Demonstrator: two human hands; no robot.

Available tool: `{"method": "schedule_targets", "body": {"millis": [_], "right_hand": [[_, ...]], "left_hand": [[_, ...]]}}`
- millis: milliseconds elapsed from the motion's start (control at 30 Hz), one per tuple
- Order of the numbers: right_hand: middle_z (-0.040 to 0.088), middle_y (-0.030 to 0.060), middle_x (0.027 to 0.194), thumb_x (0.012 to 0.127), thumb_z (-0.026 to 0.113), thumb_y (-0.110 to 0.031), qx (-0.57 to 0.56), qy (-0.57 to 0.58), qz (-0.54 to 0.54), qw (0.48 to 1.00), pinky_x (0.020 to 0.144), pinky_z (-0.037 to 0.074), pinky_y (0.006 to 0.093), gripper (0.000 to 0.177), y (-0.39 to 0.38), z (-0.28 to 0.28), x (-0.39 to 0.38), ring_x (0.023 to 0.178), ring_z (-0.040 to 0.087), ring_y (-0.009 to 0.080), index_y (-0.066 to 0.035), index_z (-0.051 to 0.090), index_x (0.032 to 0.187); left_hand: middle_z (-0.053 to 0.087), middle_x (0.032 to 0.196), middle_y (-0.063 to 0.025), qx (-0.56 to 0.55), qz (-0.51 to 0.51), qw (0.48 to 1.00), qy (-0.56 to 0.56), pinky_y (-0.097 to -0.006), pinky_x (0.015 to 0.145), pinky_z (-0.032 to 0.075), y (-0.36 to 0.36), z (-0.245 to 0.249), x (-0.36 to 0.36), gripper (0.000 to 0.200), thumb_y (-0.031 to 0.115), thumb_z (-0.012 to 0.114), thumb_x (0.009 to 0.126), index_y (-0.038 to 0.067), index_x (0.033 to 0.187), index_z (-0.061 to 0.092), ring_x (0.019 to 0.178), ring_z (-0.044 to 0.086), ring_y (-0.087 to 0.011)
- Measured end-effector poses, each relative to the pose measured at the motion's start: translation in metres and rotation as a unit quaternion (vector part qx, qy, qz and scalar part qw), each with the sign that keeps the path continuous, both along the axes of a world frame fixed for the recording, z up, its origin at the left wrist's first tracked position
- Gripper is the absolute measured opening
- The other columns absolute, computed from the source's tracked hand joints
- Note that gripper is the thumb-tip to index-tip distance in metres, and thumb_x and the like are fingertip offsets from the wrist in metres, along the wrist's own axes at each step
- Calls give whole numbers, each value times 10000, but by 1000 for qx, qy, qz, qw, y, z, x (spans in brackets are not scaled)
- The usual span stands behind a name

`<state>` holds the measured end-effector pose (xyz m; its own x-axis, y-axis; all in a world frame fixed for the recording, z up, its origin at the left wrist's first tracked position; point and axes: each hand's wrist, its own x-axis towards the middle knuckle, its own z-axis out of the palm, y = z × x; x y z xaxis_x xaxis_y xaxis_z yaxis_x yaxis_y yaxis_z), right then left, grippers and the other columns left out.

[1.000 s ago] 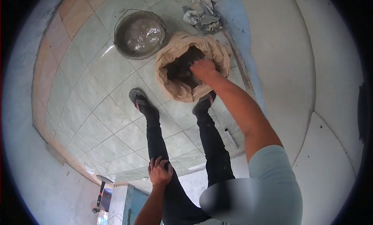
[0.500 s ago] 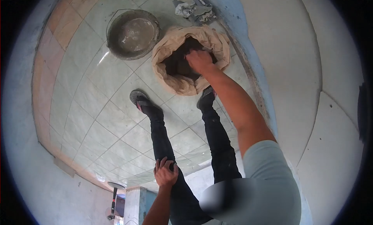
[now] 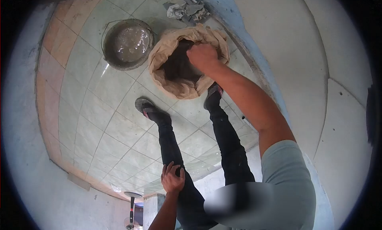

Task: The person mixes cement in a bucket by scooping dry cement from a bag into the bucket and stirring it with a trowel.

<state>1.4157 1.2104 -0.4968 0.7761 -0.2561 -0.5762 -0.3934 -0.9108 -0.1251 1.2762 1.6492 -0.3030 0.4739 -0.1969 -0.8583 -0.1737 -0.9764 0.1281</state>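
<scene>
An open brown paper sack [image 3: 162,79] with rolled-down edges stands on the tiled floor, dark grey powder [image 3: 177,63] inside. My right hand [image 3: 203,56] is over the mouth of the sack at its right side, fingers curled; what they hold, if anything, is hidden. Resting on my left knee, my left hand [image 3: 173,178] has its fingers apart and holds nothing. To the left of the sack is a round bucket [image 3: 128,44] with a wire handle and wet grey stuff in it.
Crumpled paper scraps [image 3: 187,9] lie behind the sack by the blue-and-white wall [image 3: 286,47]. My sandalled feet are on the floor tiles [image 3: 119,122] just in front of the sack. A fan [image 3: 132,206] stands at the lower left.
My right hand has moved from the middle of the sack's mouth toward its right rim. The view has shifted slightly. My left hand stays on the knee.
</scene>
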Motion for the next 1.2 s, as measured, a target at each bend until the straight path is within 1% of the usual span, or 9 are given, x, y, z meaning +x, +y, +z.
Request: {"method": "schedule_targets", "body": {"millis": [133,333,433,633,733,800,933,1033,1200], "right_hand": [[747,141,977,963,605,-259,-82,-20,-33,996,727,611,434,233,30,-31,-11,950,751,263,-116,789,976],[765,74,960,964,601,-361,31,9,85,996,746,606,456,330,26,-112,0,946,748,271,-113,814,917],[761,82,936,971,588,-352,52,-79,30,995,809,603,445,322,14,-143,-21,929,743,278,-129,796,867],[722,25,1093,955,607,-385,43,-107,37,993,927,578,400,253,18,-150,-30,1066,698,236,-194,746,1045],[689,-14,1160,940,624,-416,79,31,28,996,967,559,402,295,4,-153,-20,1137,668,227,-222,711,1145],[714,57,1159,927,646,-367,86,-77,14,993,965,553,431,245,4,-163,-29,1126,675,276,-208,740,1087],[702,123,1237,911,649,-295,126,85,106,983,1013,513,465,287,-17,-104,8,1179,651,317,-146,732,1142],[642,105,1403,942,602,-427,96,-38,116,988,1079,498,462,461,-16,-200,-13,1285,611,311,-169,680,1316],[708,196,1224,952,597,-355,175,97,56,978,1016,519,471,381,-7,-168,17,1157,662,374,-42,732,1123]], "left_hand": [[652,1402,-97,-20,3,1000,-10,-526,1156,408,0,3,11,312,334,716,886,153,1135,768,1381,504,-429],[683,1344,-103,-51,-8,998,-40,-537,1127,433,-4,12,31,297,328,719,881,128,1096,766,1320,549,-448],[692,1328,-100,-69,-19,996,-58,-540,1108,445,-1,20,42,286,329,719,880,131,1082,766,1315,555,-452],[696,1322,-96,-65,-13,997,-50,-541,1095,454,1,21,53,302,337,723,875,131,1092,766,1316,555,-458],[695,1325,-90,-78,8,996,-36,-546,1095,453,6,19,55,313,351,721,874,137,1099,765,1316,556,-461],[696,1326,-82,-72,0,997,-40,-549,1096,450,8,20,57,315,356,719,873,143,1100,765,1323,552,-456],[715,1270,-120,-70,2,996,-47,-513,1109,455,-6,22,55,258,291,740,863,119,1054,769,1269,587,-437],[713,1281,-107,-68,4,996,-54,-516,1109,454,-9,22,51,265,303,733,870,121,1059,769,1287,579,-433],[703,1312,-63,-44,16,998,-48,-543,1093,449,-8,16,40,301,338,734,855,157,1093,769,1335,548,-429]]}}
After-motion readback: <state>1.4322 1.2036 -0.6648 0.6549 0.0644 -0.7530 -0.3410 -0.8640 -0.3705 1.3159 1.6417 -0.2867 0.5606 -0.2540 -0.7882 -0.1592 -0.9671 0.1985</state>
